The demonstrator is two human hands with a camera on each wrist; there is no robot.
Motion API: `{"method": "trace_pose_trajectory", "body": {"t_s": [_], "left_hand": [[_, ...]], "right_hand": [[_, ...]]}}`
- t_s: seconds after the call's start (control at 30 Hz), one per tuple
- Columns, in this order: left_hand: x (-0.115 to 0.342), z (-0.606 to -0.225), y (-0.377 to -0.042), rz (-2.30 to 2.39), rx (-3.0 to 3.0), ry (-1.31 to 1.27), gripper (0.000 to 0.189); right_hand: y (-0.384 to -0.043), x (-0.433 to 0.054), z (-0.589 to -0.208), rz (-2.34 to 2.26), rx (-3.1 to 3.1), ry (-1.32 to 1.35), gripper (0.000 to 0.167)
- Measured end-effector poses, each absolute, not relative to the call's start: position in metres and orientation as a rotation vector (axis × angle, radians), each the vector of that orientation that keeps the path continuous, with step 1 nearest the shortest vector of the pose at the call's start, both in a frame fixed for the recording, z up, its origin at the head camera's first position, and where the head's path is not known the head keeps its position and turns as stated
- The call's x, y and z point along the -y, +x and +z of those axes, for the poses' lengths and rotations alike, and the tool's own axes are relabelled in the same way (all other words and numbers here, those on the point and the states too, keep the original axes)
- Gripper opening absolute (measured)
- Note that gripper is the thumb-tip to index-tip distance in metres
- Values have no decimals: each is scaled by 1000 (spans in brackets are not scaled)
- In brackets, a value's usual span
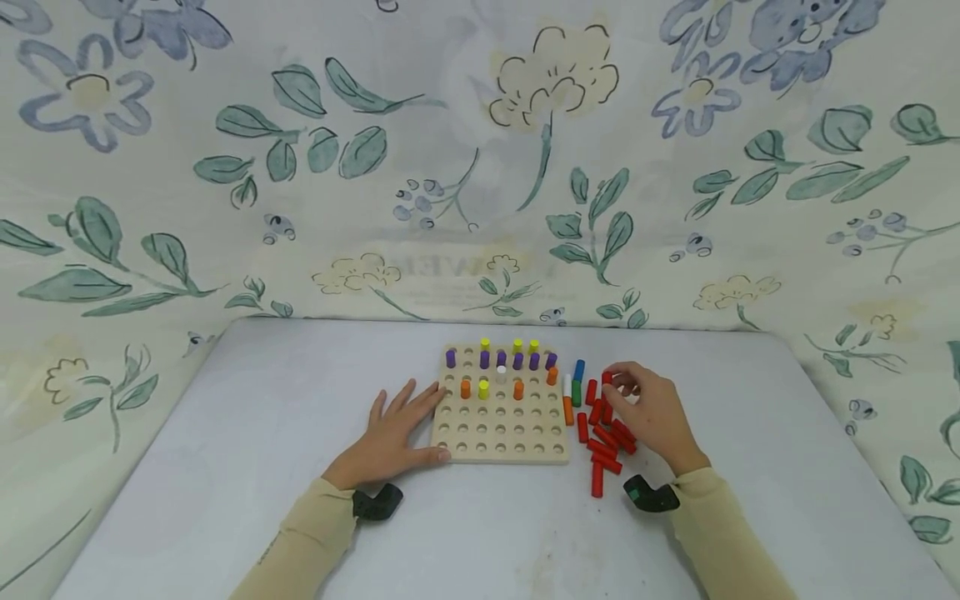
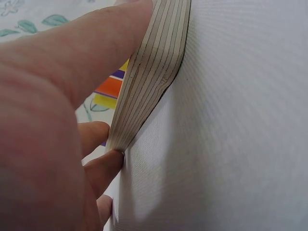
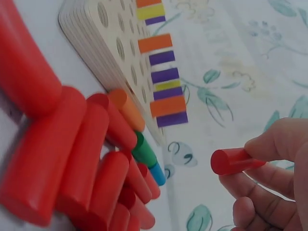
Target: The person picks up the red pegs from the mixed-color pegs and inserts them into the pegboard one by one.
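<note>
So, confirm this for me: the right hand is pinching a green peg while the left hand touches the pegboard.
Not quite: the peg's colour is wrong. The right hand is pinching a red peg, as the right wrist view shows, while the left hand touches the pegboard.

The left hand (image 2: 45, 125) touches the board (image 2: 149, 77), thumb at the near end of its layered edge, a finger at the far end. Orange, yellow and purple pegs (image 2: 109, 88) show past it. White table (image 2: 236, 125) beneath; leaf-patterned cloth (image 2: 31, 12) behind.
</note>
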State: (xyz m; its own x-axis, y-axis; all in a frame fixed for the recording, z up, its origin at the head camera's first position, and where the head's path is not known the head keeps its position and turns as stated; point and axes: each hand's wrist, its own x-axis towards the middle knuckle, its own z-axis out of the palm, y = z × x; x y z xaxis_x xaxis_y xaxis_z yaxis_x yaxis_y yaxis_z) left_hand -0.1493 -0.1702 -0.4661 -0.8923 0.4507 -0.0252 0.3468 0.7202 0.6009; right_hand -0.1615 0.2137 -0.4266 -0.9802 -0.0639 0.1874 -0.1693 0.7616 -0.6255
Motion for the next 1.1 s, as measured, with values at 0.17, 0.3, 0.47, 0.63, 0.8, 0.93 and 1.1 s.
{"method": "trace_pose_trajectory", "body": {"t_s": [0.17, 0.3, 0.47, 0.63, 0.8, 0.93, 1.1], "left_hand": [[170, -464, -149, 915, -2753, 655, 93], [169, -463, -149, 923, -2746, 652, 93], [170, -465, -150, 901, -2746, 649, 93], [170, -467, -150, 896, -2752, 646, 93], [170, -467, -150, 893, -2749, 647, 93], [170, -466, -150, 900, -2745, 653, 94], [169, -463, -148, 897, -2743, 636, 94]], "right_hand": [[-159, -206, -424, 988, 2782, 245, 27], [-157, -201, -423, 985, 2757, 283, 26], [-155, -196, -425, 997, 2712, 329, 25], [-152, -189, -428, 1001, 2672, 366, 25], [-150, -181, -431, 1041, 2674, 366, 27], [-149, -175, -435, 1064, 2659, 390, 25], [-149, -165, -437, 1078, 2630, 433, 24]]}}
